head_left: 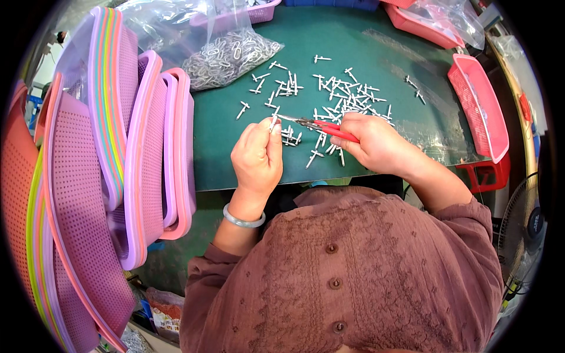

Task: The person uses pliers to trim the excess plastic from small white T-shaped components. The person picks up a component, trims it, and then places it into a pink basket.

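My left hand [258,154] is closed in a pinch on a small white cross-shaped piece [274,119], held upright above the near part of the green table. My right hand [372,140] is wrapped round the red handles of a pair of pliers [329,128]. The slim metal jaws point left and reach to the piece in my left fingers; whether they touch it I cannot tell. Many similar white pieces [347,94] lie loose in a heap just beyond my hands, with a few scattered farther off.
Stacks of colourful perforated plastic baskets [156,170] rise along the left side. A clear bag of metal loops [235,56] sits at the far left of the green table [424,138]. A pink basket [479,109] stands at the right edge, and a fan [521,235] is at lower right.
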Demonstrator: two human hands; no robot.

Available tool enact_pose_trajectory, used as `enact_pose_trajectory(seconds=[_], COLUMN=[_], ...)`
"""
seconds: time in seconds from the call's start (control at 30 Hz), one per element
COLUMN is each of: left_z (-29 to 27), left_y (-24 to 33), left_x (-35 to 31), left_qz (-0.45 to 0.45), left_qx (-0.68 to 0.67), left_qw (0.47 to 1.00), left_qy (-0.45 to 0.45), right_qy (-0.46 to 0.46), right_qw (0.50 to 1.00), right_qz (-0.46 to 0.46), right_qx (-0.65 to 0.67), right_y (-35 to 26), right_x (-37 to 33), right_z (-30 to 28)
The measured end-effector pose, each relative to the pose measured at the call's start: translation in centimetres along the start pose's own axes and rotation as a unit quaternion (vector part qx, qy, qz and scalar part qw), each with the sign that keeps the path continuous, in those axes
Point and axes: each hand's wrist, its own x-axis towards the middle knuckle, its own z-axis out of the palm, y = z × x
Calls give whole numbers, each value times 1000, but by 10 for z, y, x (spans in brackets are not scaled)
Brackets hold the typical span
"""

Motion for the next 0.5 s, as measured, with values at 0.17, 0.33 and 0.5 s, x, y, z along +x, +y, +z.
enact_pose_trajectory(seconds=[0.17,0.33,0.5], left_z=[3,5,5], left_y=[-2,-2,-3], left_x=[-3,-3,-3], left_qz=[2,-3,3], left_qx=[-3,-2,14], left_qw=[1000,1000,1000], left_qy=[4,-8,-9], right_qy=[68,50,63], right_qw=[996,993,990], right_qz=[-13,12,6], right_qx=[-62,-108,-129], right_y=[3,1,4], right_x=[-2,-2,-2], right_z=[8,7,11])
